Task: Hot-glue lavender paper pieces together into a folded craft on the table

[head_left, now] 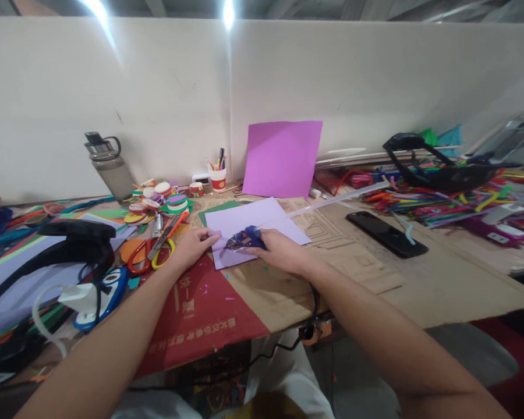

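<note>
My right hand (279,249) is closed around a blue glue gun (250,238), its nozzle pointing left and low over a pale lilac sheet of paper (262,218). A long translucent glue stick (344,199) slants up to the right from behind the gun. With fingers pinched, my left hand (196,247) grips a small lilac paper piece (218,237) at the left edge of the sheet. Whether the nozzle touches the paper, I cannot tell. Under the sheet's far left corner shows green paper (220,210).
Scissors with red and yellow handles (151,254) lie left of my left hand. A water bottle (110,169), a paper cup with pens (217,179) and a purple sheet (283,158) stand along the wall. A black phone (385,233) and colourful pipe cleaners (423,198) are at right.
</note>
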The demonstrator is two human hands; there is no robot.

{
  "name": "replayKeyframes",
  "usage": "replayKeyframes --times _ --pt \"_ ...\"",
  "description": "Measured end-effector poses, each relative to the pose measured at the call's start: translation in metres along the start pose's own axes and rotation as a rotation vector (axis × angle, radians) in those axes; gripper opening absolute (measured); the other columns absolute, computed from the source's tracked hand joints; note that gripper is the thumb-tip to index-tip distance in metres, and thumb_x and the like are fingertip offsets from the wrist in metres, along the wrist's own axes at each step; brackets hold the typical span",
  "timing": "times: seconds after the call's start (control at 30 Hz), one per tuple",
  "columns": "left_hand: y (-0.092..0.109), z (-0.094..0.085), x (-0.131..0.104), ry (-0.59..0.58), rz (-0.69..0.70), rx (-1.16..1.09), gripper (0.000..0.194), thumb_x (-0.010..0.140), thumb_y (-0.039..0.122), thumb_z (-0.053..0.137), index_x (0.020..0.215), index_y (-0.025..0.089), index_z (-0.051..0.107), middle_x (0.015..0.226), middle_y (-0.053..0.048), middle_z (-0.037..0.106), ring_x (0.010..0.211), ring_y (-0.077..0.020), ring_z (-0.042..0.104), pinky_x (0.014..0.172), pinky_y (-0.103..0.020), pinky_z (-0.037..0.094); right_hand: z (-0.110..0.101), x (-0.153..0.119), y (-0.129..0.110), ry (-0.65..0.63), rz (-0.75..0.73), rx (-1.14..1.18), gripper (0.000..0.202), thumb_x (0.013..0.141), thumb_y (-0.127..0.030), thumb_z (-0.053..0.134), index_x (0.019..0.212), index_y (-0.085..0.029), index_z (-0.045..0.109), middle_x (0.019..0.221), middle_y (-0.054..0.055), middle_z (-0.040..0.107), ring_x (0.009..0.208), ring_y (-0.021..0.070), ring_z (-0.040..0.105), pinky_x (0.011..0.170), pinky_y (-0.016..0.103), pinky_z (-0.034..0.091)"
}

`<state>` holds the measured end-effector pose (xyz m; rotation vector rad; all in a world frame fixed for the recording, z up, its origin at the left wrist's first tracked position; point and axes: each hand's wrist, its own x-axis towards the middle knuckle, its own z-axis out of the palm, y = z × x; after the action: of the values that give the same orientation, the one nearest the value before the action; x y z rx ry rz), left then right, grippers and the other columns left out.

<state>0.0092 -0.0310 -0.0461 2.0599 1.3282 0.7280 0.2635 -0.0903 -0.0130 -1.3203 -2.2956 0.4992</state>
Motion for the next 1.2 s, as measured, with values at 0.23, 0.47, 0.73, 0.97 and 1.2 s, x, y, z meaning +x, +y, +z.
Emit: replayKeyframes --times 0.23,0.47,0.73,0.97,1.2 --pt "0.006 -0.001 -0.002 0.012 -0.005 0.015 0.042 0.081 0.055 0.053 0.082 0.016 0.069 0.081 -0.001 0.070 0.075 -0.0175 0.059 0.069 -0.026 0.043 0.008 0.003 -0.003 0.002 0.017 0.029 0.033 0.088 -0.044 0.057 0.102 -0.015 0.064 0.102 0.014 0.070 0.090 0.0245 0.065 0.077 0.031 0.044" --pt "0.001 0.000 0.001 -0.003 0.023 0.012 0.043 0.082 0.055 0.052 0.082 0.017 0.070 0.079 0.000 0.069 0.073 -0.0165 0.060 0.070 -0.025 0.044 0.014 0.006 -0.009 -0.004 -0.034 0.097 0.033 0.090 -0.041 0.055 0.109 -0.015 0.064 0.107 0.013 0.069 0.095 0.0246 0.064 0.081 0.031 0.045" --pt "0.002 -0.001 0.000 0.004 0.010 0.018 0.044 0.081 0.058 0.052 0.082 0.017 0.069 0.085 -0.002 0.071 0.079 -0.0184 0.061 0.074 -0.026 0.044 0.009 0.005 -0.005 -0.007 -0.021 0.055 0.032 0.089 -0.040 0.057 0.108 -0.015 0.063 0.106 0.013 0.069 0.094 0.0236 0.064 0.079 0.030 0.044" --pt "0.003 -0.002 -0.001 -0.015 0.006 -0.003 0.048 0.079 0.061 0.053 0.093 0.019 0.071 0.091 -0.002 0.072 0.085 -0.0208 0.062 0.080 -0.029 0.045 0.000 0.001 0.003 0.018 0.000 0.031 0.031 0.087 -0.042 0.059 0.103 -0.015 0.064 0.097 0.013 0.070 0.087 0.0230 0.065 0.074 0.028 0.044" --pt "0.001 -0.002 0.000 -0.002 0.009 -0.002 0.045 0.080 0.059 0.054 0.089 0.018 0.071 0.093 -0.003 0.072 0.087 -0.0210 0.062 0.081 -0.028 0.044 0.005 0.004 -0.002 -0.001 0.017 0.050 0.033 0.088 -0.044 0.057 0.101 -0.014 0.064 0.099 0.013 0.070 0.089 0.0238 0.064 0.075 0.030 0.044"
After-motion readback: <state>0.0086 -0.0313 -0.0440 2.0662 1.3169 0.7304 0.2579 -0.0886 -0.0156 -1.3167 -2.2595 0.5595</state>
